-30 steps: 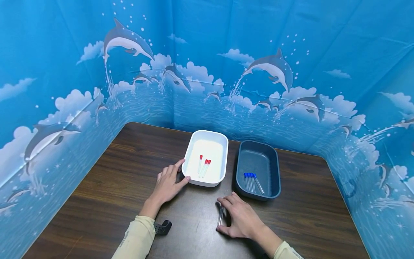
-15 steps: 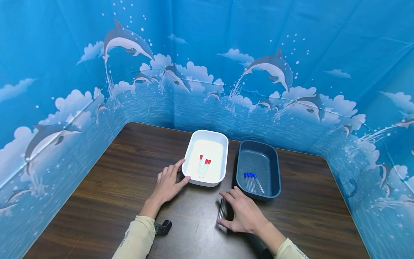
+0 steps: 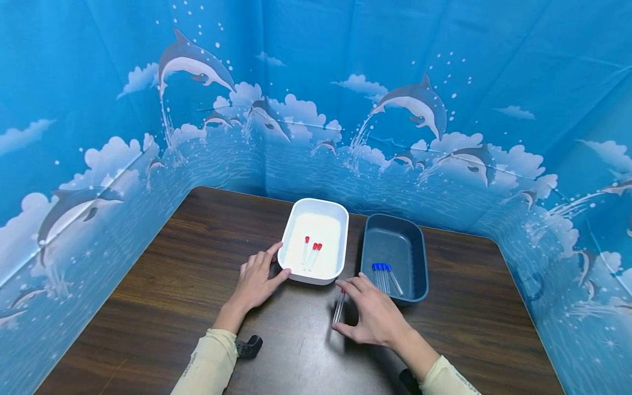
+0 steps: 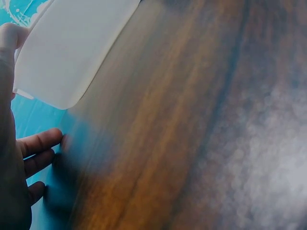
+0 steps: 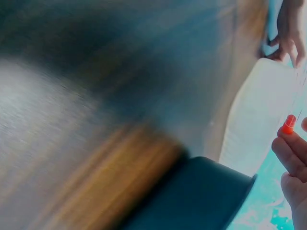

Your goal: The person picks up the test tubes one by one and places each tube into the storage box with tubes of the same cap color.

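My right hand (image 3: 346, 307) pinches a clear test tube (image 3: 338, 308) between thumb and fingers, just above the table and short of the two trays. In the right wrist view the tube's red cap (image 5: 289, 123) shows at my fingertips (image 5: 289, 152). My left hand (image 3: 273, 264) rests on the table, with thumb and forefinger touching the near left corner of the white tray (image 3: 316, 202). That tray holds three red-capped tubes (image 3: 311, 254). To its right, the dark blue tray (image 3: 395, 217) holds several blue-capped tubes (image 3: 384, 277). The left wrist view shows my left hand (image 4: 19, 158) beside the white tray (image 4: 72, 48).
The dark wooden table (image 3: 173, 285) is walled on three sides by a blue dolphin-print backdrop (image 3: 316, 109). A small black object (image 3: 248, 346) lies by my left forearm. In the blurred right wrist view, the dark tray (image 5: 192, 196) sits close below the white tray (image 5: 259, 120).
My right hand has carried the tube forward from nearer me toward the gap between the trays. The left hand and both trays have stayed put.
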Available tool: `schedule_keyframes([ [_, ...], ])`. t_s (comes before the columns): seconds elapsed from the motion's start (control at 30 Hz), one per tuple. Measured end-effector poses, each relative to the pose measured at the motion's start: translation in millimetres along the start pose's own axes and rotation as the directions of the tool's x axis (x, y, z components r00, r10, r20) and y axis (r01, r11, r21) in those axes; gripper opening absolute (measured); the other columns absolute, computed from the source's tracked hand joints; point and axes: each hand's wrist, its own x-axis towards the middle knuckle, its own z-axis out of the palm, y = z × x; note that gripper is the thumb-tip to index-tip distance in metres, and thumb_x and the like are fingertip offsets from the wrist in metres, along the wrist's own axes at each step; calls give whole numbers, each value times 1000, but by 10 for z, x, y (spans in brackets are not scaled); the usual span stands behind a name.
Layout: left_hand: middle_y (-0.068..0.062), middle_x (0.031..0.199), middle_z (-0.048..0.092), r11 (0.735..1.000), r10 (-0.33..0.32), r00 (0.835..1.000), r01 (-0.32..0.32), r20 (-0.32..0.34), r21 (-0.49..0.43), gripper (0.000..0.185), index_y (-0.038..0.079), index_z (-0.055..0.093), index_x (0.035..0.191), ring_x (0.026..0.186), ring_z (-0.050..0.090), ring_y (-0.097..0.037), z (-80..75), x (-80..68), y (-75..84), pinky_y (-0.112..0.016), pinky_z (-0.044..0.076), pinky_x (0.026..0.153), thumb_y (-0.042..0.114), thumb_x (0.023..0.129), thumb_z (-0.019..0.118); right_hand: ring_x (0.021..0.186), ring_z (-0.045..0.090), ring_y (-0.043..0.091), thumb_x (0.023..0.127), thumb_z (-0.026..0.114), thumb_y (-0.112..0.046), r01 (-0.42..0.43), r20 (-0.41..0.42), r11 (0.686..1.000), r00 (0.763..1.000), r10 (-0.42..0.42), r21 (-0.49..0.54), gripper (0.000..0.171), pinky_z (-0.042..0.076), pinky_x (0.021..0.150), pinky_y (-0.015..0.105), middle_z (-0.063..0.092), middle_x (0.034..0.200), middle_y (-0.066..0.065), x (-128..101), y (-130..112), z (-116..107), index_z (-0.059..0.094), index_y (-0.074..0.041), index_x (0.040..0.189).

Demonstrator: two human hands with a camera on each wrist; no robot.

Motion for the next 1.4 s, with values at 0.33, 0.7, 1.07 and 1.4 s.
schedule_keyframes([
  [0.33,-3,113,52,1000,-8,1000,8,10,6,76,40,19,154,105,43,-25,-9,-8,16,-48,30,85,70,91,47,132,45,36,76,70,-65,5,-38,1000,999,-6,-31,81,44,97,50,58,129,5,152,31,-128,55,-16,139],
  [0.7,-3,113,52,1000,-11,1000,11,14,7,75,39,19,155,105,43,-26,-7,-8,12,-48,30,85,69,91,47,134,43,37,76,70,-65,-28,-78,1000,997,27,-12,82,45,95,53,57,131,5,335,119,-221,53,-16,140],
  [1.07,-1,110,51,1000,1,1000,-1,2,-1,76,37,21,155,102,44,-24,2,-8,-1,-47,30,84,67,91,49,130,46,31,77,72,-60,-13,-113,1000,994,14,8,79,43,99,50,58,129,7,516,202,-257,54,-12,138],
  [1.4,-1,110,51,1000,-2,1000,2,-3,4,76,39,20,155,102,43,-24,11,-2,-1,-47,30,84,68,91,49,104,51,18,77,71,-60,-32,-102,999,994,33,6,80,51,80,39,58,123,5,687,283,-297,55,-12,138],
])
